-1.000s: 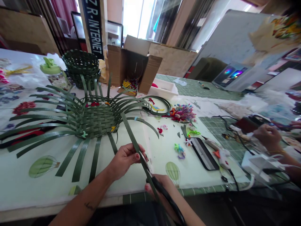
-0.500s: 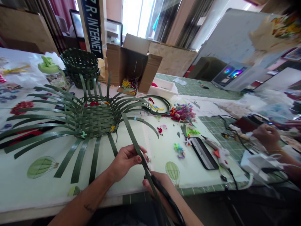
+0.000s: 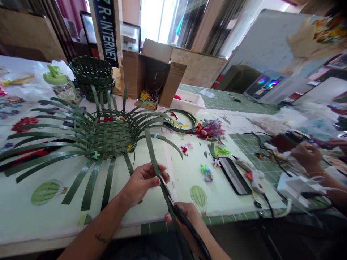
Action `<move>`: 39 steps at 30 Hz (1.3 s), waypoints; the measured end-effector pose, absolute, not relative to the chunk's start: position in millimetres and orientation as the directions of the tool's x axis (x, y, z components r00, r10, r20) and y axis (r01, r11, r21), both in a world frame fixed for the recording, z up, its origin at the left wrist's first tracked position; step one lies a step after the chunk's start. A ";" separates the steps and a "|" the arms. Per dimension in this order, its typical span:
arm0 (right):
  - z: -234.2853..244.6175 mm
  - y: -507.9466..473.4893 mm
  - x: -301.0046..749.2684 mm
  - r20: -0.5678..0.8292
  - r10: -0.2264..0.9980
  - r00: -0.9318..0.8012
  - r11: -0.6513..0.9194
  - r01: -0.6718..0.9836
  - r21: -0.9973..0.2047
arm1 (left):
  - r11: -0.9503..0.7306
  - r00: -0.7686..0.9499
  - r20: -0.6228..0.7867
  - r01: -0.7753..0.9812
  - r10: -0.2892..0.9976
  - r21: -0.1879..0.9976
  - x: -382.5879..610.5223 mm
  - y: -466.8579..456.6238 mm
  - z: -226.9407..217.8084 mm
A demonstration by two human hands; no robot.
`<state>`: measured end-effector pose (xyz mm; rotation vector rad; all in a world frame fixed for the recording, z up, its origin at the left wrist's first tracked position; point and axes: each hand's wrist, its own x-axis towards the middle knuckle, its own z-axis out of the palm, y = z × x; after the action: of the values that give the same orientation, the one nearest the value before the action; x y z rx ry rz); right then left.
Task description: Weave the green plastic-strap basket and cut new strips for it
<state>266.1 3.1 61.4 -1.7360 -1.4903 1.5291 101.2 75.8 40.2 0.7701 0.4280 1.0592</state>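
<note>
A half-woven basket of green plastic strapping [image 3: 112, 139] lies on the table, its long loose strips fanning out on all sides. My left hand [image 3: 142, 182] grips a separate green strap [image 3: 153, 159] near the table's front edge, a little to the right of the basket. My right hand [image 3: 181, 213] is closed around black-handled scissors [image 3: 188, 225], whose blades sit against the strap just below my left fingers. The blade tips are hard to make out behind the strap.
Stacked woven green baskets [image 3: 90, 70] and an open cardboard box [image 3: 146, 72] stand at the back. Right of my hands lie a hot glue gun [image 3: 253, 177] and colourful craft pieces [image 3: 211, 129]. A co-worker's hand [image 3: 306, 155] works at the right.
The strap's upper end has tilted slightly to the right, and both hands have shifted a little with it. The basket and the items on the table have not moved.
</note>
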 end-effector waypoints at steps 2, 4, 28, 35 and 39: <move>57.5 1.7 268.1 -0.467 0.870 -0.155 -0.346 0.481 -0.805 | 0.251 0.389 0.029 -0.647 0.921 0.720 97.6 77.7 45.2; 54.2 0.9 269.5 -0.466 0.874 -0.138 -0.343 0.504 -0.793 | 0.241 0.359 0.015 -0.655 0.933 0.716 94.8 79.3 48.0; 49.3 1.4 272.1 -0.400 0.871 -0.286 -0.197 0.544 -0.816 | 0.289 0.452 0.029 -0.617 0.892 0.732 97.1 77.1 37.6; 50.3 -1.8 265.2 -0.441 0.871 -0.216 -0.300 0.477 -0.826 | 0.277 0.443 0.041 -0.628 0.896 0.727 96.3 77.7 36.8; 44.8 -2.8 265.2 -0.412 0.882 -0.228 -0.289 0.430 -0.855 | 0.281 0.432 0.027 -0.632 0.901 0.723 95.7 77.4 35.8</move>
<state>265.2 -2.8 44.8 -1.6333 -1.5591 1.5275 95.7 77.4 35.8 0.7344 0.4302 1.0702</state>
